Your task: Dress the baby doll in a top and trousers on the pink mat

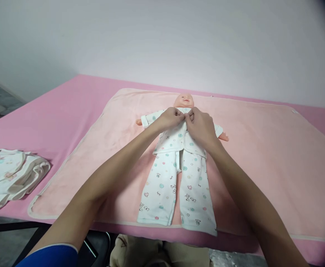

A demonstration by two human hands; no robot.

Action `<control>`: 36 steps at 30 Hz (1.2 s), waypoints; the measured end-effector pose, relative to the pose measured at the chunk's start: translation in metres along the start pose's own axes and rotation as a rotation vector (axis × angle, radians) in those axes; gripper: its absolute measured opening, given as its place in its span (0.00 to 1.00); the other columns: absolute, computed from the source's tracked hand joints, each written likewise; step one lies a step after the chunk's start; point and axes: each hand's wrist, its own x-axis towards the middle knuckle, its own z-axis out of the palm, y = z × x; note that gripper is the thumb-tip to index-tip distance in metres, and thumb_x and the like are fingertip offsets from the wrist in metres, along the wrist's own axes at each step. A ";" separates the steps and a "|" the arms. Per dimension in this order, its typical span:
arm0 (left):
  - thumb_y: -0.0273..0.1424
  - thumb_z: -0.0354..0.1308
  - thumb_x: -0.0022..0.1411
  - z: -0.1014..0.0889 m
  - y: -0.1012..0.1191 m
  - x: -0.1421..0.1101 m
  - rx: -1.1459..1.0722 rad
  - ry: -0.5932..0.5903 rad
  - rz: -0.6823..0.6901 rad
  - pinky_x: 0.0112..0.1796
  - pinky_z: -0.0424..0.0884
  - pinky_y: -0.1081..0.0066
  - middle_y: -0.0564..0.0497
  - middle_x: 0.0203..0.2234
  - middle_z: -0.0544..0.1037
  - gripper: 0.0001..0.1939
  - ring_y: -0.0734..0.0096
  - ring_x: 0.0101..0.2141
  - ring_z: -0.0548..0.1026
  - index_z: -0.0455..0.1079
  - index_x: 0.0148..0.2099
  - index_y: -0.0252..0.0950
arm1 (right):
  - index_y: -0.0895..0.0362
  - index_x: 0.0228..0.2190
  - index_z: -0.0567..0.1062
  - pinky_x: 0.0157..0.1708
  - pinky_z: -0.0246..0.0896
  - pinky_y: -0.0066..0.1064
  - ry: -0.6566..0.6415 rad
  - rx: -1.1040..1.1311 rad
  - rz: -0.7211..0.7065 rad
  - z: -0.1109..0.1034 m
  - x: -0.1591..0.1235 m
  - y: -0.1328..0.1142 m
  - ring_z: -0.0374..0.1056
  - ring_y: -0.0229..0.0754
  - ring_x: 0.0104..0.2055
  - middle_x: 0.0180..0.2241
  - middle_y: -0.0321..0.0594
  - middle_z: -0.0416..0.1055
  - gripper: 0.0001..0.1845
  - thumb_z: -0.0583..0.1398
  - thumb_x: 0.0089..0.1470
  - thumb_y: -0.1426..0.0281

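A baby doll (184,100) lies on its back, its head toward the wall and its arms spread. It wears a white printed baby jacket (171,140), and matching baby trousers (162,181) cover its legs. My left hand (171,118) pinches the jacket's front edge just below the doll's neck. Right beside it, my right hand (202,124) pinches the other front edge, and the fingertips of both hands meet at the chest. Whatever fastener is between the fingers is hidden. Lower down, the jacket's front edges part slightly over the trousers.
Under the doll is a peach blanket (118,148) with a pale border, spread over a pink-covered table (51,107). Folded baby clothes (15,174) lie at the table's left edge. A pale wall (162,44) rises behind, and a black chair (98,243) stands below the near edge.
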 end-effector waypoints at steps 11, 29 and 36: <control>0.35 0.62 0.67 -0.016 -0.002 0.034 0.159 0.088 -0.044 0.32 0.52 0.64 0.54 0.19 0.58 0.24 0.73 0.23 0.55 0.52 0.24 0.40 | 0.53 0.39 0.76 0.40 0.61 0.38 -0.146 0.121 0.198 -0.025 0.047 0.033 0.72 0.47 0.37 0.42 0.46 0.81 0.23 0.56 0.72 0.47; 0.35 0.62 0.68 -0.017 -0.021 0.057 0.096 0.021 0.054 0.29 0.49 0.66 0.55 0.20 0.55 0.24 0.76 0.24 0.52 0.52 0.25 0.39 | 0.53 0.36 0.79 0.37 0.56 0.35 0.001 0.043 0.075 0.023 0.067 0.053 0.68 0.43 0.34 0.30 0.35 0.74 0.19 0.64 0.62 0.50; 0.36 0.63 0.68 -0.017 -0.020 0.060 0.034 0.035 -0.075 0.30 0.47 0.66 0.56 0.21 0.54 0.24 0.76 0.23 0.52 0.53 0.26 0.39 | 0.53 0.36 0.76 0.39 0.57 0.35 0.029 0.080 0.099 0.028 0.065 0.049 0.69 0.44 0.35 0.31 0.35 0.74 0.13 0.64 0.64 0.56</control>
